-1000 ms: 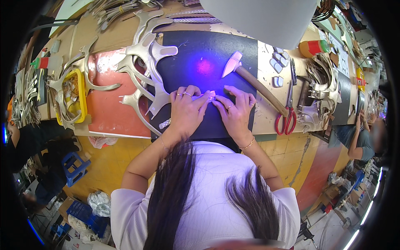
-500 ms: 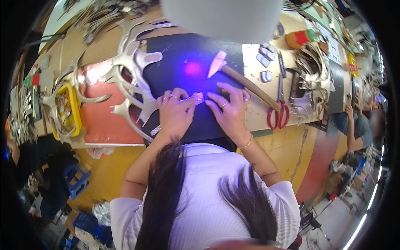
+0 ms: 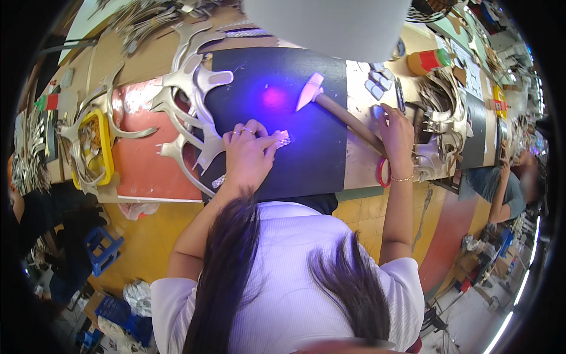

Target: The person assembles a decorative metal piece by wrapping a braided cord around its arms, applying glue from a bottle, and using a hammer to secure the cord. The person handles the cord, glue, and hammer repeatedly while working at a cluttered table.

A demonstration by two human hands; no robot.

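Observation:
On the black mat, my left hand is closed over a silvery woven strap, pinching it near its shiny end. The strap's other end shows beside my left wrist. My right hand is over to the right, its fingertips together at a small pale block. A hammer lies slantwise between my hands, its head on the mat and its handle running toward my right wrist. Red-handled scissors lie partly hidden under that wrist.
Several small pale blocks sit beyond my right hand. Branching silvery straps cover the mat's left edge and a red sheet. A yellow basket stands farther left. A white lamp-like shape hangs above the far edge; a bottle stands right.
My right hand has left the strap's end and moved right, across the hammer handle, to the small pale block. My left hand has stayed on the strap.

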